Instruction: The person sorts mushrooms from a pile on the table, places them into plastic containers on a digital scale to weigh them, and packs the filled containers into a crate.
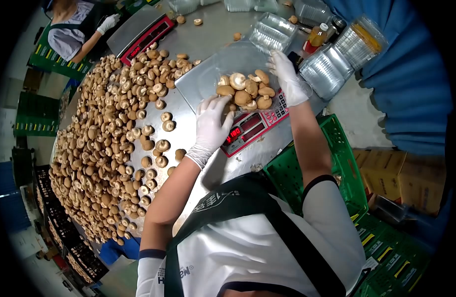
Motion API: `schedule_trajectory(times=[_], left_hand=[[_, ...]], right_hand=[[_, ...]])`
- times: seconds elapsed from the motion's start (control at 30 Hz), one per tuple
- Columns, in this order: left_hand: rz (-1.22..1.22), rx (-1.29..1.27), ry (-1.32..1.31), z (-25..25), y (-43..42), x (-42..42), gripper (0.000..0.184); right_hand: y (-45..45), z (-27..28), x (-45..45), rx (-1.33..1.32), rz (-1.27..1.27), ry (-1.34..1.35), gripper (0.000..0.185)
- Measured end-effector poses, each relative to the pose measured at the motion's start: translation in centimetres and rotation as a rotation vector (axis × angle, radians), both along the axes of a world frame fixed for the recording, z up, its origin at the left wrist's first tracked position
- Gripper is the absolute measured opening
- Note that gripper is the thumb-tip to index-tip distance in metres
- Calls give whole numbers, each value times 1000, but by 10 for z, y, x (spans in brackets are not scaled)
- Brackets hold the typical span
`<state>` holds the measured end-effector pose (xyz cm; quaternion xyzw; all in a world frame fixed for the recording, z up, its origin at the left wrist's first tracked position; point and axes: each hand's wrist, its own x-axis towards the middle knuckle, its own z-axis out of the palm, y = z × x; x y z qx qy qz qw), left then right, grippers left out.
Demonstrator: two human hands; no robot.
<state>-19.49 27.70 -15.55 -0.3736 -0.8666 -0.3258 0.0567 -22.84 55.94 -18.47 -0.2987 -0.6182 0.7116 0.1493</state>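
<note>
A clear plastic tray of brown-capped mushrooms sits on the plate of a red digital scale with lit red digits. My left hand, in a white glove, bends its fingers and thumb around the tray's near left corner, against the mushrooms. Part of that corner is hidden under the fingers. On the far right side of the tray is my right hand, also gloved, its fingers stretched out and slightly apart. Whether its fingertips touch the tray rim, I cannot tell.
A large mushroom pile covers the table's left side. Empty clear containers and a bottle stand at the right. A green crate is below my right arm. Across the table, a gloved co-worker is beside another scale.
</note>
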Motion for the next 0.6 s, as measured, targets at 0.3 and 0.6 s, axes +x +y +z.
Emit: schedule_trajectory(times=[0.3,0.6], left_hand=[[236,368,-204,-25,-26,10,30],[227,773,-1289,-30,-28,2,14]], right_hand=[[14,27,40,84,271,302,53],[-56,-18,132,243,102,-71,34]])
